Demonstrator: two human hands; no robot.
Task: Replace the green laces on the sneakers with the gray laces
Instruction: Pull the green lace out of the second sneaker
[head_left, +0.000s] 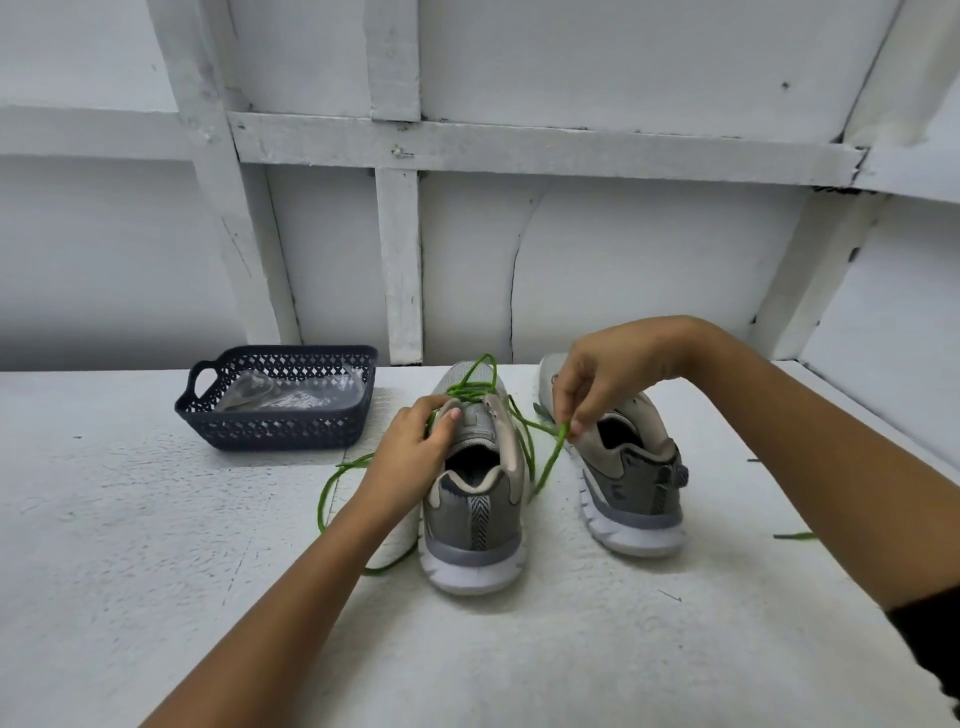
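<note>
One green lace (321, 506), loosened, is pinched by the right hand (608, 379) just right of the nearer sneaker (472, 519), whose collar is gripped by the left hand (415, 447). Right of that pinch, the second sneaker (634, 499) appears stripped. Beyond the left grip, a clear packet (280, 395), possibly gray laces, lies in a dark basket (208, 421). Nothing gray is threaded yet; no writing is legible.

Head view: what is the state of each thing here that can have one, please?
Left gray mesh sneaker: upright, partly unlaced.
Right gray mesh sneaker: upright, eyelets hidden.
Green round lace: slack, still threaded, trailing on the white table.
Dark blue plastic basket: holds a clear packet.
Left hand: grips the left sneaker's upper.
Right hand: pinches the green lace.
</note>
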